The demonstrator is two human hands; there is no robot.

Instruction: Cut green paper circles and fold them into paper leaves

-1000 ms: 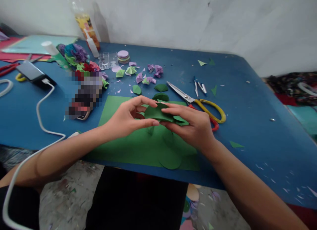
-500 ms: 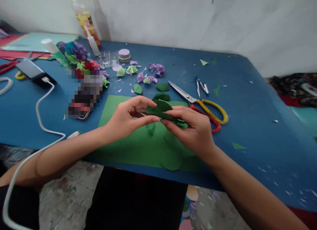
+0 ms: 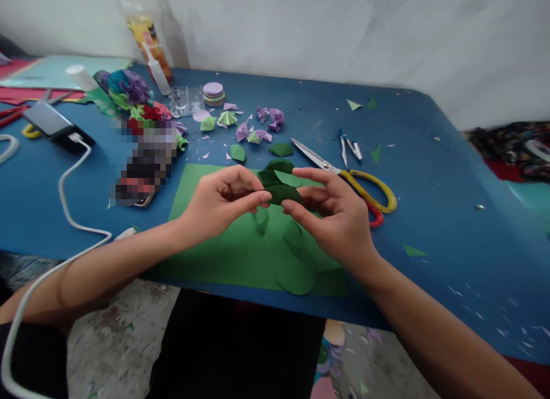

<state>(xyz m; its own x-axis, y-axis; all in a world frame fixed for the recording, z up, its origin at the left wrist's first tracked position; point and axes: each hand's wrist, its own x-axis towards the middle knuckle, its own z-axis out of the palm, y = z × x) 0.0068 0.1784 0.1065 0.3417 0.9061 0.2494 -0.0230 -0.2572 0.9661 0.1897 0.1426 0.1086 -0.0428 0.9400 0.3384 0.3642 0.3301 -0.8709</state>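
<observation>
A dark green folded paper piece (image 3: pixel 282 194) is held between both hands above a green sheet (image 3: pixel 232 256) on the blue table. My left hand (image 3: pixel 221 200) pinches its left end between thumb and fingers. On its right side, my right hand (image 3: pixel 333 211) grips it with thumb and fingers, the index finger raised along the upper edge. Beneath the hands, a folded green piece (image 3: pixel 293 237) and a round green cutout (image 3: pixel 297 276) lie on the sheet. Another dark green piece (image 3: pixel 281 150) rests just beyond the sheet.
Scissors (image 3: pixel 365 187) with yellow and red handles lie beside my right hand, with a compass (image 3: pixel 351 148) behind them. Crumpled purple paper (image 3: pixel 276 119), a phone (image 3: pixel 148 167), a bottle (image 3: pixel 148 41) and a white cable (image 3: pixel 71 216) are farther left.
The held paper has turned and a lighter flap now shows. My right index finger has lifted, and both hands have shifted slightly on the piece.
</observation>
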